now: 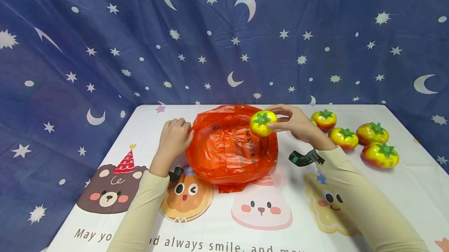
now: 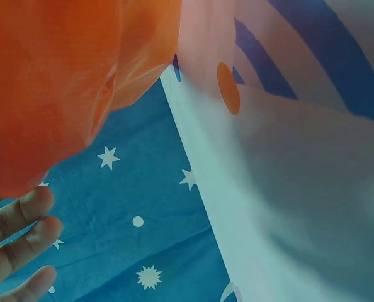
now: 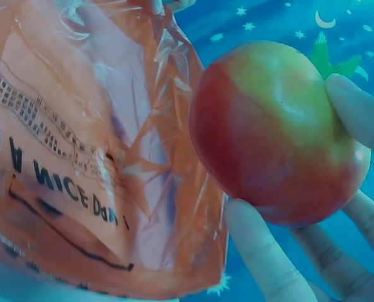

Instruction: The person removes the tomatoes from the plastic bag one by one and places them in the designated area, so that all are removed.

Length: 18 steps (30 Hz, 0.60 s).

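A red plastic bag (image 1: 224, 147) stands with its mouth open on the table, printed lettering on its side. At the bag's left rim, my left hand (image 1: 175, 137) holds the edge with thumb and fingers; the left wrist view shows its fingers (image 2: 33, 236) beside the orange-looking plastic. My right hand (image 1: 294, 123) grips a glossy yellow-and-red tomato (image 1: 261, 123) with a green leafy top, above the right part of the bag's mouth. In the right wrist view, fingers and thumb surround the tomato (image 3: 275, 132), close to the bag (image 3: 92, 157).
Several similar tomatoes (image 1: 343, 138) sit on the table to the right, one partly hidden behind my right hand. The white tablecloth (image 1: 207, 230) carries cartoon faces and lettering. A blue curtain (image 1: 196, 73) with moons and stars hangs behind the table.
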Tool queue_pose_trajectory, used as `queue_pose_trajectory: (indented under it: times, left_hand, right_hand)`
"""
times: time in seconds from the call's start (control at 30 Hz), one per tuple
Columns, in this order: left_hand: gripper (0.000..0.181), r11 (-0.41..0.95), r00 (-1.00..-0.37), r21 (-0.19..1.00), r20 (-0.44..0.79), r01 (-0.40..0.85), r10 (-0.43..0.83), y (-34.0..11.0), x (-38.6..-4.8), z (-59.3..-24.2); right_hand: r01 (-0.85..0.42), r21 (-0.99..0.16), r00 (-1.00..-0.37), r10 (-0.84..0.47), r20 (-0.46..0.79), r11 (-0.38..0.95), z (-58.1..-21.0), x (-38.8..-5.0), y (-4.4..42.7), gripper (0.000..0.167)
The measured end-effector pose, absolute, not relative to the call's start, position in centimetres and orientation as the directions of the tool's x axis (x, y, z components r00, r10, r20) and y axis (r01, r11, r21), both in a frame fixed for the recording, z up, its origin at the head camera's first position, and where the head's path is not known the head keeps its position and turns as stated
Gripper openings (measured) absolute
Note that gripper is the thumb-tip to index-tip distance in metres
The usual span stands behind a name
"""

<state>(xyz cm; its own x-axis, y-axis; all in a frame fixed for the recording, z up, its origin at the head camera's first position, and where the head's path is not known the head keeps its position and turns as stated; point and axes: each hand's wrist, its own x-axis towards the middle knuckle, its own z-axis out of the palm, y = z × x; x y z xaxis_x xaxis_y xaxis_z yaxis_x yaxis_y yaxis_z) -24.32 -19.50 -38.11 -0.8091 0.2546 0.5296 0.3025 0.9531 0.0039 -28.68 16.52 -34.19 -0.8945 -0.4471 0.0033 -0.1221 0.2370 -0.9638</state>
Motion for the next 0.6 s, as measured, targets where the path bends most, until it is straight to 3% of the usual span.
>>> queue_pose_trajectory:
  times: [0.6]
  left_hand:
    - [0.015, 0.953, -0.810, 0.002, 0.528, 0.304, 0.257, -19.4, -24.1, -37.9]
  right_hand:
    - [-0.096, -0.918, -0.949, -0.314, -0.032, 0.385, -33.3, -27.4, 20.5, 0.058]
